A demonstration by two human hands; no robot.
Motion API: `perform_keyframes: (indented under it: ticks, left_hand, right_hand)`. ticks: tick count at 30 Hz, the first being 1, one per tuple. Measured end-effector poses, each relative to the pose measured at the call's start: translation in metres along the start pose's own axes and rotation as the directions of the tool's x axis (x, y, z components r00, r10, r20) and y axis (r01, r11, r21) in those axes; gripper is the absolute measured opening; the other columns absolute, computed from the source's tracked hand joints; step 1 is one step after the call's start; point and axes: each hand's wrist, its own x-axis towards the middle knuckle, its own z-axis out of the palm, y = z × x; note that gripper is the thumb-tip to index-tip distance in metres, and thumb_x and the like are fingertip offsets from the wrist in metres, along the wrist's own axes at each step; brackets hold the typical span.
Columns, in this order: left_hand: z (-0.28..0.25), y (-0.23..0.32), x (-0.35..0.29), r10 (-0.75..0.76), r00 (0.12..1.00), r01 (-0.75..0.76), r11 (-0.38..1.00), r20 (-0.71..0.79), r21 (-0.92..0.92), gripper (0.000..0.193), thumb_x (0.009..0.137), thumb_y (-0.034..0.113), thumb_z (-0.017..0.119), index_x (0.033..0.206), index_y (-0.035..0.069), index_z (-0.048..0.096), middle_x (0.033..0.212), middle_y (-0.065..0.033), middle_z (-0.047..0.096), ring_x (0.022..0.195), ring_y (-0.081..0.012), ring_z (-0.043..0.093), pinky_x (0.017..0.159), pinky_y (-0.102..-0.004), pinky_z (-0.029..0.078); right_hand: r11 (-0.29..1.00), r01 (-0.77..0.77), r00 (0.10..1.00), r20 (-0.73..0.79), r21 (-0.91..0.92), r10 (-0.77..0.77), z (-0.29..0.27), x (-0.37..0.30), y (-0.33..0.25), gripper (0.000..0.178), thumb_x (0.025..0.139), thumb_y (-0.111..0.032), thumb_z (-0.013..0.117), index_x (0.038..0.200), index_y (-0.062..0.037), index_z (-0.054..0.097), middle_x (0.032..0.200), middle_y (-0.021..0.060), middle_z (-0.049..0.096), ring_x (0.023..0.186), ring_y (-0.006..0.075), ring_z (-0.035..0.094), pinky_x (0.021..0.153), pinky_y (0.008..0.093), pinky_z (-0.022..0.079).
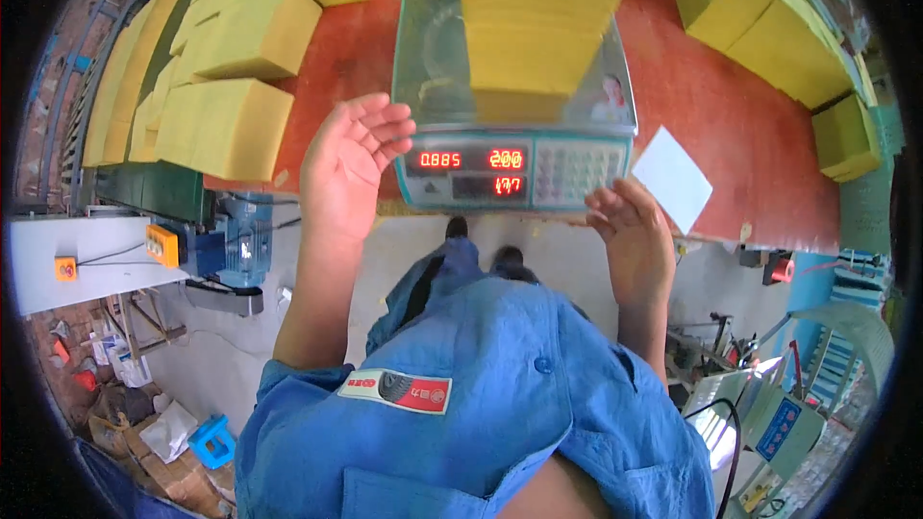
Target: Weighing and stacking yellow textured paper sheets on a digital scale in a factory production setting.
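A tall stack of yellow paper [534,29] stands on the metal pan of a digital weighing scale [582,168] with lit red digits. At the scale's left front corner is my left hand [348,163], raised and empty, its fingers loosely bent and apart. My right hand [635,231] hovers by the scale's right front corner, fingers slightly curled with nothing visible in them. Beside it a white paper sheet [673,180] lies at an angle on the red tabletop [716,106]. Neither hand touches the yellow stack.
Several yellow paper blocks [226,125] crowd the table's left side, and more yellow blocks [788,48] line its right. Below left are a blue motor [248,245] and an orange switch box [162,245]. A green machine [784,432] stands at lower right.
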Motion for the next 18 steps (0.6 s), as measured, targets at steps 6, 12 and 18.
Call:
perform_keyframes:
  ticks: [6,12,18]
  left_hand:
    - [-0.020,0.028,0.089,0.100,0.992,-0.103,0.994,0.078,0.040,0.030,0.096,0.025,0.051,0.111,0.000,0.060,0.103,-0.0137,0.067,0.095,-0.0231,0.064,0.085,-0.0358,0.050]
    - [0.006,0.037,0.248,0.394,0.874,-0.485,0.701,0.282,0.523,0.019,0.092,0.016,0.058,0.095,-0.001,0.066,0.096,-0.0103,0.069,0.091,-0.0202,0.066,0.080,-0.0316,0.051]
    - [0.013,-0.026,0.414,0.249,0.589,-0.778,-0.081,0.769,0.623,0.016,0.082,0.015,0.064,0.092,0.004,0.070,0.101,-0.0129,0.067,0.098,-0.0295,0.063,0.085,-0.0378,0.051]
  right_hand:
    - [0.988,0.155,0.982,0.107,0.018,-0.156,0.053,0.019,-0.005,0.058,0.092,-0.047,0.051,0.122,0.0021,0.054,0.101,0.0208,0.064,0.094,0.0342,0.060,0.086,0.0463,0.045]
    - [0.938,0.344,0.924,0.196,-0.053,-0.328,0.090,0.032,-0.004,0.052,0.096,-0.045,0.047,0.122,0.0003,0.054,0.083,0.0139,0.058,0.077,0.0281,0.056,0.068,0.0403,0.045]
    - [0.926,0.369,0.922,-0.092,-0.079,-0.376,0.097,0.029,0.011,0.053,0.093,-0.045,0.051,0.112,0.0049,0.055,0.081,0.0186,0.062,0.077,0.0312,0.061,0.068,0.0458,0.051]
